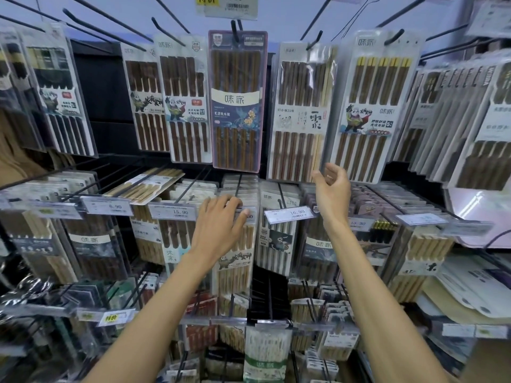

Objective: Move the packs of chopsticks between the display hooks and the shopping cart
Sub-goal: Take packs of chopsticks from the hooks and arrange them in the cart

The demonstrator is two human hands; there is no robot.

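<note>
Wooden chopstick packs [237, 100] hang on hooks [235, 31] all around the hands. Left hand [218, 225] lies on a panda pack [235, 269] — grip unclear. Right hand [331, 183] loosely curled, empty, just under an upper pack [365, 106].

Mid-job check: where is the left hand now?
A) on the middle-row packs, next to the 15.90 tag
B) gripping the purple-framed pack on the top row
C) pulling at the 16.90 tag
A: the left hand lies over the top of the middle-row packs, fingers curled over them, just right of the 15.90 tag and well below the purple-framed pack.
</note>
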